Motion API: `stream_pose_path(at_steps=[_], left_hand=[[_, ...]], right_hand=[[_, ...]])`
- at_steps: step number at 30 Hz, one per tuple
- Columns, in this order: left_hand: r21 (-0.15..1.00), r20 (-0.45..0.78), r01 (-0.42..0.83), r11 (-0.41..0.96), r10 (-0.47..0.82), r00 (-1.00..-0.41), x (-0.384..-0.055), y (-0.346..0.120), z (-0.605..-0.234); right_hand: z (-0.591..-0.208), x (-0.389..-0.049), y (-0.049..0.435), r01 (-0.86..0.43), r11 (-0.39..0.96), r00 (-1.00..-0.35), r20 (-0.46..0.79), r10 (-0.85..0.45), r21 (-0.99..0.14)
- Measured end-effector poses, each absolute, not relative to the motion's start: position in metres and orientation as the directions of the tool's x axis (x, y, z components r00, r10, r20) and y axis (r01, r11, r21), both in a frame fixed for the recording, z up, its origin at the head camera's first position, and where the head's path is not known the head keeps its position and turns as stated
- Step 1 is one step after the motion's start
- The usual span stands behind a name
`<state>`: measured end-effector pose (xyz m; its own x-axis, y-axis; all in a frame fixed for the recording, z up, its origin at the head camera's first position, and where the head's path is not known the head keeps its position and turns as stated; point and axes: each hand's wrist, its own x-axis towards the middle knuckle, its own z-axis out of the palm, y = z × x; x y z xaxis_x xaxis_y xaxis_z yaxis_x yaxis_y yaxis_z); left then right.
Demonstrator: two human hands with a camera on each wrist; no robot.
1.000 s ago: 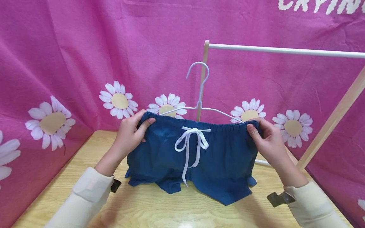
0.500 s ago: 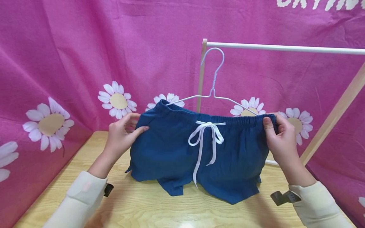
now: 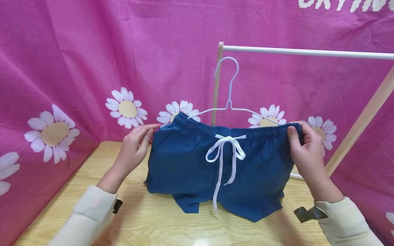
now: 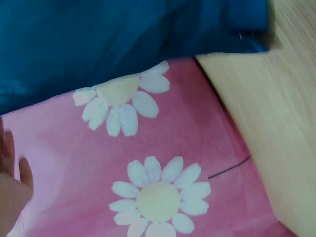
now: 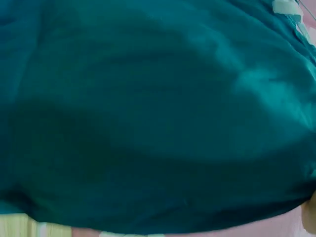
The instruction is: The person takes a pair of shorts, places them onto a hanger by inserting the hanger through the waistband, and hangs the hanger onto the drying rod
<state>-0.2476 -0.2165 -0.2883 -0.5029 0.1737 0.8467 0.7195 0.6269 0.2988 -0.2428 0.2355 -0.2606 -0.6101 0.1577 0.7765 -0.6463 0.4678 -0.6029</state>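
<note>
Navy blue shorts (image 3: 184,157) with a white drawstring bow (image 3: 226,145) hang over the table on a white wire hanger (image 3: 229,102), whose hook points up and whose arms go down inside the elastic waistband. My right hand (image 3: 307,147) pinches the waistband's right corner, thumb in front and fingers behind. My left hand (image 3: 134,147) is at the shorts' left side with its fingers straight, fingertips right by the fabric edge. In the left wrist view a strip of pink shows between that hand (image 4: 12,185) and the shorts (image 4: 123,39). Shorts (image 5: 163,113) fill the right wrist view.
A clothes rack with a white rail (image 3: 307,52) and wooden posts (image 3: 363,126) stands behind on the right. The light wooden table (image 3: 154,222) lies below. A pink cloth with daisies (image 3: 166,51) hangs around the back and sides.
My left hand has let go of the waistband's left corner and straightened its fingers. The shorts and hanger have shifted right with my right hand, which keeps its pinch; the hanger's hook rose, then dipped slightly.
</note>
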Motion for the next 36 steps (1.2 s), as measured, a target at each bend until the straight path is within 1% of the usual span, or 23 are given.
stream_pose_path(at_steps=[2,4,8,13,16,20,25,28,32,36], left_hand=[[0.318,0.853,0.719,0.618,0.145,-0.502,-0.247,-0.214,-0.288],[0.319,0.866,0.732,0.601,0.129,-0.484,-0.245,-0.211,-0.286],[0.308,0.878,0.754,0.580,0.131,-0.460,-0.244,-0.204,-0.282],[0.355,0.875,0.780,0.516,0.112,-0.472,-0.249,-0.199,-0.281],[0.373,0.870,0.780,0.502,0.102,-0.482,-0.250,-0.200,-0.281],[0.407,0.849,0.769,0.493,0.106,-0.517,-0.250,-0.201,-0.280],[0.486,0.802,0.742,0.462,0.102,-0.589,-0.249,-0.200,-0.275],[0.517,0.779,0.730,0.447,0.107,-0.617,-0.249,-0.201,-0.273],[0.542,0.759,0.723,0.429,0.119,-0.640,-0.249,-0.204,-0.272],[0.590,0.719,0.708,0.388,0.145,-0.679,-0.249,-0.208,-0.273]], right_hand=[[-0.261,-0.242,0.234,-0.634,0.485,-0.603,0.778,0.177,-0.602],[-0.261,-0.241,0.232,-0.627,0.493,-0.600,0.778,0.188,-0.603],[-0.263,-0.241,0.232,-0.623,0.488,-0.604,0.773,0.197,-0.611],[-0.264,-0.241,0.230,-0.658,0.459,-0.598,0.785,0.165,-0.597],[-0.265,-0.242,0.230,-0.675,0.444,-0.598,0.789,0.139,-0.590],[-0.265,-0.244,0.234,-0.688,0.429,-0.612,0.786,0.091,-0.586],[-0.268,-0.245,0.247,-0.696,0.442,-0.644,0.765,-0.035,-0.566],[-0.271,-0.246,0.253,-0.712,0.463,-0.634,0.767,-0.100,-0.528],[-0.273,-0.250,0.254,-0.719,0.509,-0.602,0.790,-0.115,-0.474],[-0.274,-0.252,0.250,-0.707,0.526,-0.595,0.800,-0.081,-0.473]])
